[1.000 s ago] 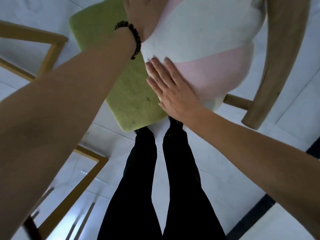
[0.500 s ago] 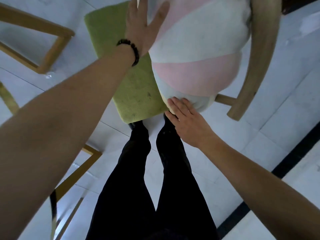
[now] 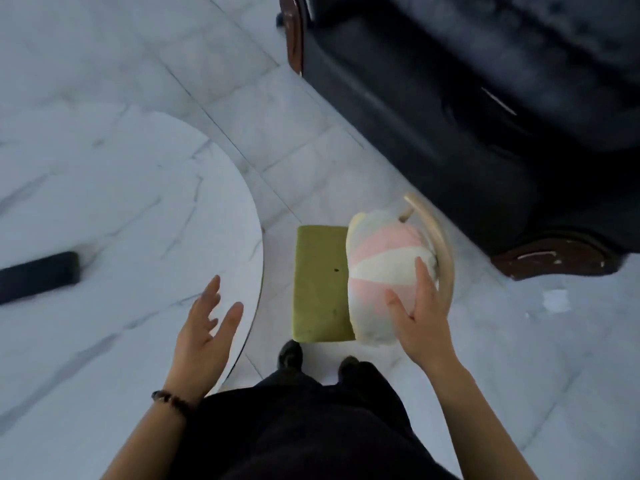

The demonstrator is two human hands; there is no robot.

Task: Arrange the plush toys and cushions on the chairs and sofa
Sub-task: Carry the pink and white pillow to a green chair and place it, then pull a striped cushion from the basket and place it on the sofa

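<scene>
**Cushion** (image 3: 381,258), pink and white bands: stood on edge at the back of the green seat pad (image 3: 318,282) of the chair (image 3: 446,261), leaning against the curved wooden backrest. Judged as placed.

**Right hand** (image 3: 420,323): open, fingers straight, thumb out, palm turned toward the near face of the cushion. Gripping nothing. Contact with the fabric impossible to tell from this angle.

**Left hand** (image 3: 204,327): open, fingers spread and relaxed, above the rim of the table (image 3: 121,202), holding nothing. Bead bracelet (image 3: 169,400) at the wrist.

**Table**: round, pale marble top, just beside the chair. One dark flat object (image 3: 38,277) near the left edge of view, too blurred to identify.

**Sofa** (image 3: 450,98): dark, upper right, behind the chair. Only part in view, and blurred. No cushion or plush toy visible on the part shown.

**Plush toys**: none in view.

**Progress, by judgement:**
- Done: one cushion seated on one chair, with at most a last pat or straightening left.
- Outstanding: the plush toys, any further cushions, the other chairs and the sofa. None of these can be checked from here.
- Stage: probably early or middle. Amount remaining not measurable from this view.
</scene>
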